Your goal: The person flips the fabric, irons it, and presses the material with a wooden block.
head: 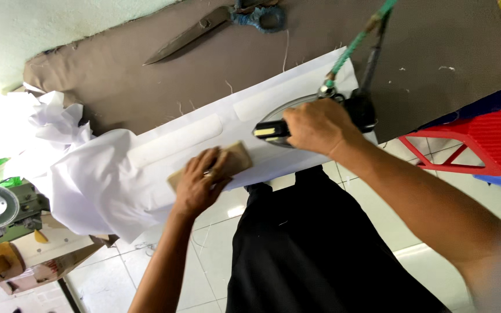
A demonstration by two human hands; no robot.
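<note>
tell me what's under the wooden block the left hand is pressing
The wooden block under the left hand lies on white fabric; what is beneath that fabric is covered.

iron (297, 119) on cloth strip (215, 130) — wooden block (236, 162) left of it | scissors (215, 24) behind

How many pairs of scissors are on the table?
1. The scissors lie on the brown cloth at the table's far edge, beyond the white fabric; more may be hidden outside the view.
</note>
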